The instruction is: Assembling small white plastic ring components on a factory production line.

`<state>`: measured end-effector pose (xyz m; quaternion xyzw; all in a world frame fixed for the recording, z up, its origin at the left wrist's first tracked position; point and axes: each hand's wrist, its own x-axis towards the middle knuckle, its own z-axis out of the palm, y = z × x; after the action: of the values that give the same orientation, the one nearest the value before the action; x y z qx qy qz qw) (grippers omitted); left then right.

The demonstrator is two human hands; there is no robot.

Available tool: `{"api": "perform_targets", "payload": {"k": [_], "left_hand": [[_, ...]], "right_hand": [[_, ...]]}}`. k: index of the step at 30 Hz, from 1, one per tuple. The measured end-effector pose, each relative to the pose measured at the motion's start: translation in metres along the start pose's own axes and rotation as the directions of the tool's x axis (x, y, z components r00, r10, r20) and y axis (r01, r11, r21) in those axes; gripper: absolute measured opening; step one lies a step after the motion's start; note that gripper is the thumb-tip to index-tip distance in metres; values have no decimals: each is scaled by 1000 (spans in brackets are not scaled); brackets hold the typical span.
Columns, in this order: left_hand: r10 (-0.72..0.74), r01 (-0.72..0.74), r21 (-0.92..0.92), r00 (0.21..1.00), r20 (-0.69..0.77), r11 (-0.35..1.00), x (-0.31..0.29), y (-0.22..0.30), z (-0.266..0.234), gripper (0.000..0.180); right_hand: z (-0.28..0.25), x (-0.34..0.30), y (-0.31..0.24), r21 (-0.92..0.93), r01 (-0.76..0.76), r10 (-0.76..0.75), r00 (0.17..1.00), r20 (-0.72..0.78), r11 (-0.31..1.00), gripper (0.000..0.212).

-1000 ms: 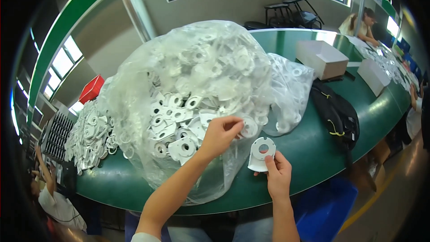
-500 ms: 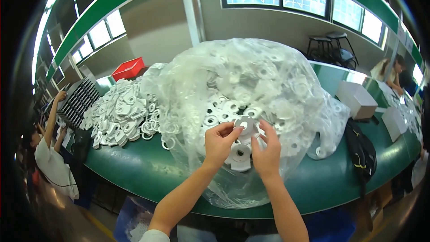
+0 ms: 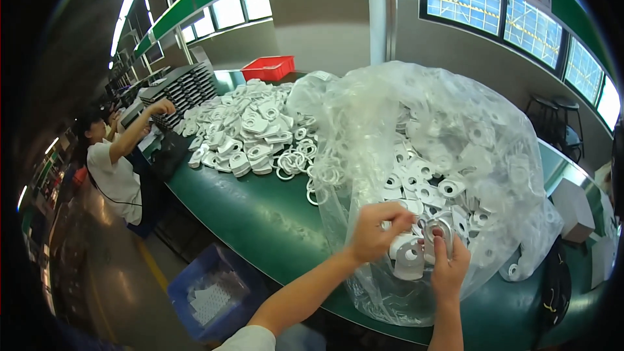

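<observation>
My right hand [image 3: 450, 266] holds a white flat plastic part [image 3: 447, 226] with a round opening, gripped between thumb and fingers. Just left of it, my left hand [image 3: 380, 231] is raised with its fingers curled together; whether a small piece is pinched in them is hard to see. Both hands are over the mouth of a large clear plastic bag [image 3: 370, 110]. Inside the bag are many similar white parts, among them a larger rounded plate [image 3: 408, 261] with a hole, right under my hands.
Left of the bag, a heap of white parts [image 3: 244, 133] and loose white rings [image 3: 296, 161] lie on the green table [image 3: 260, 211]. A red bin [image 3: 268, 68], stacked dark trays [image 3: 182, 91], a blue bin [image 3: 208, 292], a white box [image 3: 572, 208] and a black bag [image 3: 556, 286] surround it. A co-worker [image 3: 120, 162] reaches in at left.
The view has swung left. My left hand has come off the part both hands were at, and the part in my right hand is now tilted upright. The co-worker's arm has lowered.
</observation>
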<state>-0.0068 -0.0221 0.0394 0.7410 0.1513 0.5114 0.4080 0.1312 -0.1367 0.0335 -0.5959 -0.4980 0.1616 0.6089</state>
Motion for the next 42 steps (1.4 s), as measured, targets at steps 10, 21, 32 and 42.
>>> {"api": "perform_targets", "payload": {"k": [10,21,32,42], "left_hand": [[-260,484,628,870,-418,610,-36,-83,-158,17],[-342,446,616,895,-288,649,14,-37,-202,15],[-134,131,-93,991,-30,987,44,-32,-43,11],[-201,272,-437,959,202,858,8,-36,-9,21]], "right_hand": [[33,-27,-15,111,-12,-34,911,411,994,14],[48,-32,13,158,-234,120,845,521,959,19],[23,-4,20,504,-410,299,910,288,760,20],[14,2,20,549,-455,391,889,237,701,23]]}}
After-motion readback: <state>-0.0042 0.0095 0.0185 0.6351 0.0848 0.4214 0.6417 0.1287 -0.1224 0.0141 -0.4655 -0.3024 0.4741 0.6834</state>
